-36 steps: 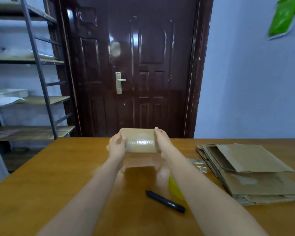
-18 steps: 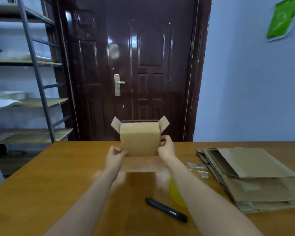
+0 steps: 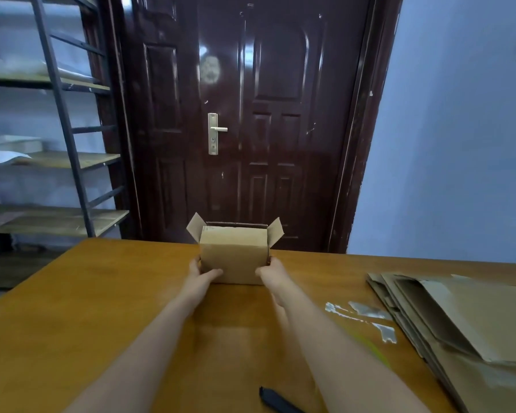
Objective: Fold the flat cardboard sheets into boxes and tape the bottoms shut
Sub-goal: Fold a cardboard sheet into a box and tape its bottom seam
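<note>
The small cardboard box (image 3: pixel 234 257) stands upright at the far middle of the bench (image 3: pixel 72 308), top flaps splayed open. The left hand (image 3: pixel 201 274) and right hand (image 3: pixel 270 271) clasp its lower side walls, fingers curled round the corners. It looks light and fairly stiff, though its thin walls would likely buckle if squeezed; the lower corners seem the safest hold. Flat cardboard sheets (image 3: pixel 465 317) lie stacked at the right.
</note>
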`<action>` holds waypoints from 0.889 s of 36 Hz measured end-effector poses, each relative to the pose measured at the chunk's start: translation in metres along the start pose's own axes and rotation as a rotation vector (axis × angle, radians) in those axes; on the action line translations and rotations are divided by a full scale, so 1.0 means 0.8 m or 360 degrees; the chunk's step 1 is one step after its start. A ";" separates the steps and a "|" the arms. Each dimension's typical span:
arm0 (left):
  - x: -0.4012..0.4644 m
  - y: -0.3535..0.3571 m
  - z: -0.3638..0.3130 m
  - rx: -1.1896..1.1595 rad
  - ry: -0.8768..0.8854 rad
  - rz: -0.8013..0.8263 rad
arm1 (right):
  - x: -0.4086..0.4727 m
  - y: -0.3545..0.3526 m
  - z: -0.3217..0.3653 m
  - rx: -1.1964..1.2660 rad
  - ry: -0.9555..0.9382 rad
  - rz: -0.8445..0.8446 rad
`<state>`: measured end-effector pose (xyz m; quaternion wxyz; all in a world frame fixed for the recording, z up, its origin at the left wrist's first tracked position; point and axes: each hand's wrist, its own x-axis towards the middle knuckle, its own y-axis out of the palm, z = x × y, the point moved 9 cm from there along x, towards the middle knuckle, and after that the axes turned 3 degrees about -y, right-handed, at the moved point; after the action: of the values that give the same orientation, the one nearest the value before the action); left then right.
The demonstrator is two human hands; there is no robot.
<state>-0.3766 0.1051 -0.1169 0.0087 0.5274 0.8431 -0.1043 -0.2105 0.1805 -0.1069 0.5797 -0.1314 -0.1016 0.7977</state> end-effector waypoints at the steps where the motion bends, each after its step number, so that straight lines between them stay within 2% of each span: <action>1: 0.007 0.000 0.000 0.0010 -0.0008 0.0003 | 0.005 0.004 0.001 -0.0020 -0.0002 0.0029; 6: 0.039 -0.002 -0.003 0.0037 0.0001 0.0015 | 0.028 0.017 0.006 -0.0065 -0.0032 0.0103; 20: 0.089 -0.017 -0.003 -0.0042 0.0047 -0.0200 | 0.067 0.044 0.011 -0.0041 -0.0058 0.0188; 25: 0.087 -0.024 -0.002 -0.0063 0.0050 -0.0258 | 0.064 0.045 0.014 -0.0288 -0.0096 0.0157; 28: 0.076 -0.034 0.000 0.0156 0.0032 -0.0322 | 0.054 0.040 0.017 -0.0547 -0.0146 0.0136; 32: 0.052 -0.037 -0.005 0.0607 0.0128 -0.0271 | 0.031 0.026 0.022 -0.0910 -0.0212 0.0168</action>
<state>-0.4209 0.1304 -0.1130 -0.1338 0.4501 0.8493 -0.2412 -0.2419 0.1976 -0.0990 0.4690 -0.2418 -0.3529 0.7726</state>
